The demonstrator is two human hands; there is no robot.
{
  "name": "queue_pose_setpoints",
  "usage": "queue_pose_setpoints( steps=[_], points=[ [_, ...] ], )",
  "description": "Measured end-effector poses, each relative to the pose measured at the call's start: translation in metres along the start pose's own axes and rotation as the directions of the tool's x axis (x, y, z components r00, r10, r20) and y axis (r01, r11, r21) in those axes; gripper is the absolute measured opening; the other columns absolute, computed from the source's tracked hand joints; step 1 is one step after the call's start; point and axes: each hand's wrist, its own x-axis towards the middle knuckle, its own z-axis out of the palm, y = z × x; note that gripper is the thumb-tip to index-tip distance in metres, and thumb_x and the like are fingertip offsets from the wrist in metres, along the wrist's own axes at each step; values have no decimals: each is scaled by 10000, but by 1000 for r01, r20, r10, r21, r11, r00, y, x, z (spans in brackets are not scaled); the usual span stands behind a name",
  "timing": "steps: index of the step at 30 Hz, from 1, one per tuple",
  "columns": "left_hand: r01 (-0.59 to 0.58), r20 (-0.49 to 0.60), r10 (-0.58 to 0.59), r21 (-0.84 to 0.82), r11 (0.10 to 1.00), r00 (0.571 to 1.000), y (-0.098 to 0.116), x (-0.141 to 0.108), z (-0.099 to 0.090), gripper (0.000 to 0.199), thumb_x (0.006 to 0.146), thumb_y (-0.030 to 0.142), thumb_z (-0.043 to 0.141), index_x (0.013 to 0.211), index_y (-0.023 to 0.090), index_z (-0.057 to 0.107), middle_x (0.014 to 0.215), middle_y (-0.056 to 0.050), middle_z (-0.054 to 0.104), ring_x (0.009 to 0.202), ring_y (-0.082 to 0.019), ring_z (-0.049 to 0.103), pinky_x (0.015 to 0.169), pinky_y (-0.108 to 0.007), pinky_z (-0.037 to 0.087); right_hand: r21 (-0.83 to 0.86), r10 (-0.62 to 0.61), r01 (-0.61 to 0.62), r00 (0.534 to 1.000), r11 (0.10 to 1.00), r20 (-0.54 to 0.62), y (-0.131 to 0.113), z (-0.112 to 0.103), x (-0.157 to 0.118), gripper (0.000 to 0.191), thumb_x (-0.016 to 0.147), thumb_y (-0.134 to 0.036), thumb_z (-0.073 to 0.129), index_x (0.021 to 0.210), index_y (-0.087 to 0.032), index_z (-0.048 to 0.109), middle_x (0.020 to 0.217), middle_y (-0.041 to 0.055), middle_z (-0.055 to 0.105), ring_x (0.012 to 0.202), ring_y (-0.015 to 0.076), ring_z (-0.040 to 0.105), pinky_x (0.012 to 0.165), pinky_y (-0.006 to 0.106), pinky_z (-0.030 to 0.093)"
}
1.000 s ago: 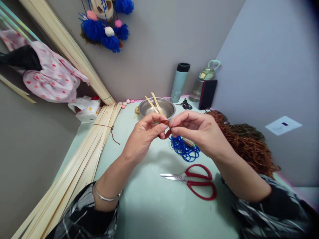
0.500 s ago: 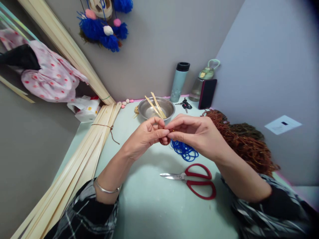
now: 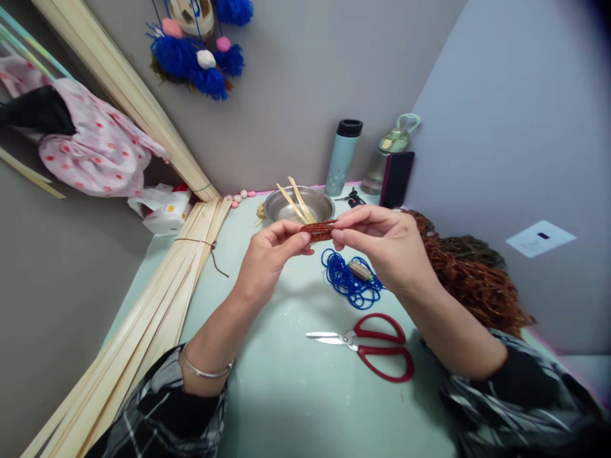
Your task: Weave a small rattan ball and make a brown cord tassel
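A small bundle of reddish-brown yarn (image 3: 319,231) is stretched level between my hands, above the table. My left hand (image 3: 270,257) pinches its left end between thumb and fingers. Its right end is gripped by the fingertips of my right hand (image 3: 384,245). Just below lies a tangle of blue cord (image 3: 351,286) with a small brownish cylinder (image 3: 360,270) on top. Nearer to me, red-handled scissors (image 3: 363,340) lie partly spread, blades to the left. A large heap of brown yarn (image 3: 477,286) sits beyond my right forearm.
A metal bowl (image 3: 322,198) with pale strips (image 3: 298,202) stands at the back. Behind it are a blue tumbler (image 3: 344,159), a green-lidded bottle (image 3: 377,168), a phone (image 3: 398,179) and keys (image 3: 353,198). Long bamboo-like strips (image 3: 167,305) run along the left.
My hands have moved apart and slightly up, so the brown yarn bundle shows stretched between them. More of the blue cord and the small cylinder on it have come into sight.
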Motion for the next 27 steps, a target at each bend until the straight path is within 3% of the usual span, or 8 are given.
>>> queue_pose_setpoints(
  steps=[4,8,11,16,20,27],
  points=[
    [19,-14,-19,14,1000,1000,-2,0,-4,158,802,299,760,872,161,724,913,-47,756,829,-169,705,879,-330,538,162,149,-151,989,975,26,13,0,-1,159,695,-227,864,758,-198,721,665,-12,706,616,129,654,640,279,561],
    [106,50,-107,25,994,993,-12,-8,-9,249,827,286,732,1029,141,736,1117,-103,756,1042,-211,690,1043,-391,471,361,388,-398,916,843,102,27,-1,-16,217,636,-205,900,733,-166,710,650,-14,709,601,101,657,633,231,550],
    [185,60,-182,-52,981,981,-18,-23,-6,203,815,261,729,974,134,723,1220,-119,728,1077,-227,683,1068,-431,461,439,478,-489,866,754,144,36,1,-34,236,624,-193,910,738,-157,707,668,-14,719,611,89,664,653,210,553],
    [170,-84,-204,-302,938,975,-25,-48,12,88,807,219,707,831,162,643,1101,-93,768,1128,-261,685,1030,-443,492,527,542,-563,813,636,214,52,18,-61,289,587,-211,935,740,-143,699,684,-8,723,617,91,678,674,209,568],
    [128,-194,-224,-411,902,955,-30,-66,21,147,791,241,752,791,171,623,928,-45,772,1079,-271,721,1018,-430,511,565,556,-606,780,560,286,56,33,-75,305,566,-209,944,728,-134,697,685,0,728,609,97,690,661,206,565],
    [106,-231,-220,-423,900,948,-38,-88,17,207,781,295,817,813,136,689,857,-37,734,1042,-272,728,914,-351,567,544,526,-594,797,593,296,62,39,-89,318,576,-245,940,738,-147,684,702,-8,729,634,101,692,695,236,574]
  ],
)
